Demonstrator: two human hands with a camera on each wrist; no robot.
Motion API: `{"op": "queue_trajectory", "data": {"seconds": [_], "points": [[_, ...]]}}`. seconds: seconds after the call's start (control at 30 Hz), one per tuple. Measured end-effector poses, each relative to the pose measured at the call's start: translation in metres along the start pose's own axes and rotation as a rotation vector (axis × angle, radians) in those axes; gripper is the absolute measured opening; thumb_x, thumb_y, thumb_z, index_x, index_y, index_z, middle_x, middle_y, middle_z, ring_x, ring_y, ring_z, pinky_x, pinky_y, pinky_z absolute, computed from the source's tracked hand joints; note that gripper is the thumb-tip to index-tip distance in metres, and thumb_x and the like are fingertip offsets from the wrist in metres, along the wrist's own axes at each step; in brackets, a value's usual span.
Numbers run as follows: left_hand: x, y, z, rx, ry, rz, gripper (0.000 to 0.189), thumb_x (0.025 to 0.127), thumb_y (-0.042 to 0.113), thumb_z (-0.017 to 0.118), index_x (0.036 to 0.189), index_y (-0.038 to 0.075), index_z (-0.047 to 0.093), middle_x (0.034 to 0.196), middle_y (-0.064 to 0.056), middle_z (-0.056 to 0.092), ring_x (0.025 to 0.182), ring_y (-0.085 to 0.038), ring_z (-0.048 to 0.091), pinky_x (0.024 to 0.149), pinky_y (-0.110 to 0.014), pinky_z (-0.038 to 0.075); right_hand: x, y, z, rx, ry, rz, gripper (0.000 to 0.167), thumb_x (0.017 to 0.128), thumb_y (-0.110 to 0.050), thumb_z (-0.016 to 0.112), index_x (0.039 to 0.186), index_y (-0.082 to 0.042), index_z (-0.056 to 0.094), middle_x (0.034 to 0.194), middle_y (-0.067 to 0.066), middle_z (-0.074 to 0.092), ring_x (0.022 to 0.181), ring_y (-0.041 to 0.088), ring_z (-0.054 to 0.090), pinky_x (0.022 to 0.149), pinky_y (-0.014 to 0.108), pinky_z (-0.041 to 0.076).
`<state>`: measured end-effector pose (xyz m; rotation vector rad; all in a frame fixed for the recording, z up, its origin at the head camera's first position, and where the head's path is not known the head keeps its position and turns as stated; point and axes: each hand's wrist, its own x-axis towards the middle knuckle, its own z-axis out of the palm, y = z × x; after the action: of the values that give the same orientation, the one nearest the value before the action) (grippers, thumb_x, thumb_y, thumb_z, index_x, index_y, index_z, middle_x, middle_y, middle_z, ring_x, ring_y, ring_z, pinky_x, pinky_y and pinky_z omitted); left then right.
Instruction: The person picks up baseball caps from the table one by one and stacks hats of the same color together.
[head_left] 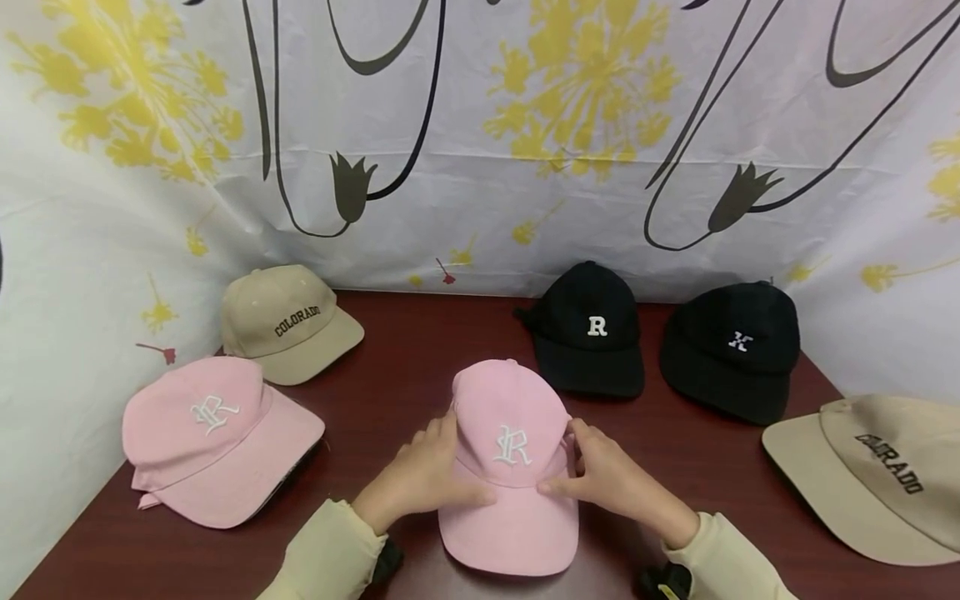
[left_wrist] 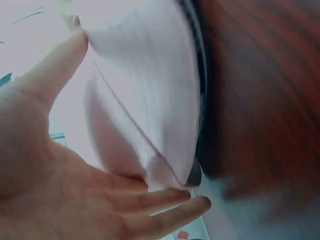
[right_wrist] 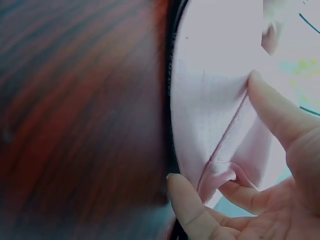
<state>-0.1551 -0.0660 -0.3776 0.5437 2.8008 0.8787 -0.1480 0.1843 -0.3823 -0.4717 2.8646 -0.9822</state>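
A pink baseball cap (head_left: pixel 512 527) with a white embroidered R faces the front at the middle of the table. My left hand (head_left: pixel 420 473) holds its left side, thumb on the brim near the seam and fingers along the crown. On the opposite side my right hand (head_left: pixel 609 471) grips it in the same way, its thumb also at the brim seam. In the left wrist view the dark underside edge of the cap (left_wrist: pixel 150 85) stands close over the table. The right wrist view has one fingertip (right_wrist: pixel 180 192) right at the brim's edge.
A second pink cap (head_left: pixel 225 442) lies at the left, in front of a beige Colorado cap (head_left: pixel 296 321). Two black caps, one with an R (head_left: pixel 588 333) and one beside it (head_left: pixel 731 350), stand at the back right. Another beige cap (head_left: pixel 877 475) lies far right on the dark red table (head_left: pixel 420 350).
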Motion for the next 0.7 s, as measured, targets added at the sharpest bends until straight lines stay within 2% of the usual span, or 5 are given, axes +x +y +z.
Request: {"op": "queue_trajectory", "data": {"seconds": [0.2, 0.47, 0.7], "points": [[-0.0008, -0.0042, -0.002, 0.018, -0.033, 0.004, 0.12, 0.058, 0.055, 0.077, 0.142, -0.007, 0.017, 0.125, -0.025, 0.043, 0.109, -0.042, 0.044, 0.08, -0.057, 0.038, 0.0005, 0.0009, -0.0016, 0.025, -0.037, 0.012, 0.072, 0.062, -0.035, 0.084, 0.108, 0.007, 0.048, 0.083, 0.006, 0.048, 0.073, 0.017, 0.048, 0.059, 0.026, 0.044], [-0.0001, -0.0035, -0.0013, -0.019, -0.021, -0.002, 0.123, 0.058, 0.055, 0.079, 0.144, -0.004, 0.014, 0.128, -0.026, 0.041, 0.111, -0.044, 0.043, 0.078, -0.058, 0.04, 0.0007, 0.0002, -0.0031, -0.008, -0.012, 0.015, 0.078, 0.062, -0.036, 0.084, 0.113, 0.01, 0.048, 0.086, 0.006, 0.049, 0.075, 0.017, 0.046, 0.061, 0.028, 0.043], [-0.0027, -0.003, -0.0037, 0.016, -0.024, 0.004, 0.121, 0.059, 0.056, 0.077, 0.143, -0.006, 0.015, 0.127, -0.026, 0.043, 0.111, -0.041, 0.045, 0.082, -0.057, 0.038, -0.0023, -0.0008, -0.001, 0.02, -0.01, 0.061, 0.076, 0.062, -0.036, 0.084, 0.114, 0.007, 0.049, 0.094, 0.01, 0.052, 0.082, 0.02, 0.053, 0.068, 0.032, 0.048]]}}
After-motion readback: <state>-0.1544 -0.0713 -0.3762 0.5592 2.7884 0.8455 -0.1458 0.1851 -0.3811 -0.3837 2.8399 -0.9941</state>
